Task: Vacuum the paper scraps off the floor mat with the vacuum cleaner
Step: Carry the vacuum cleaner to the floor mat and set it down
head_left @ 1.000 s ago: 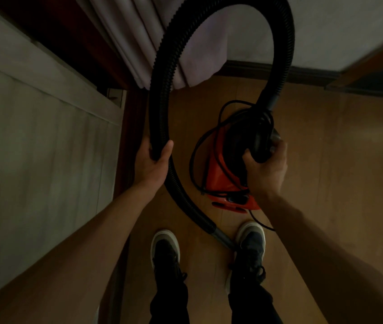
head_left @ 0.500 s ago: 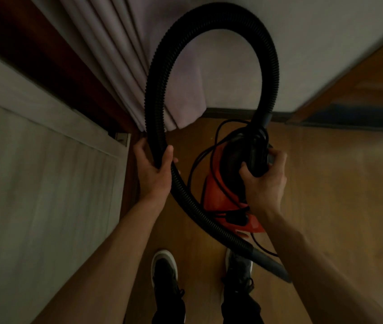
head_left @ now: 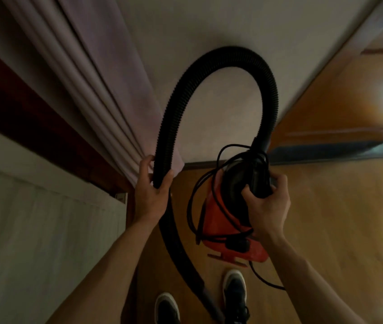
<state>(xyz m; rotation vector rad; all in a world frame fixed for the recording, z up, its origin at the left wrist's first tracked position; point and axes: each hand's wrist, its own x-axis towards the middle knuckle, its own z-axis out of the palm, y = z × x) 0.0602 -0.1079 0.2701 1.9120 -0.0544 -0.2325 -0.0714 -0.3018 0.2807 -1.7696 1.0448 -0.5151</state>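
Note:
A small red vacuum cleaner [head_left: 218, 216] with a black top hangs in the air above the wooden floor. My right hand [head_left: 267, 206] grips its black handle. A black ribbed hose [head_left: 221, 57] arches up from the vacuum and comes down on the left, where my left hand [head_left: 150, 190] is closed around it. The hose's lower end [head_left: 209, 300] drops between my shoes. A black power cord [head_left: 195, 195] is looped around the body and trails off below. No floor mat or paper scraps are in view.
A pale curtain [head_left: 97, 73] hangs at the upper left beside a dark wooden frame [head_left: 29, 127]. A white panel [head_left: 34, 230] fills the left side. A white wall [head_left: 232, 24] is ahead, with a doorway [head_left: 361, 108] at the right. My shoes [head_left: 233, 291] stand on the wooden floor.
Both hands have carried the vacuum and hose higher and forward. The view has tilted up, showing more wall and the doorway at the right.

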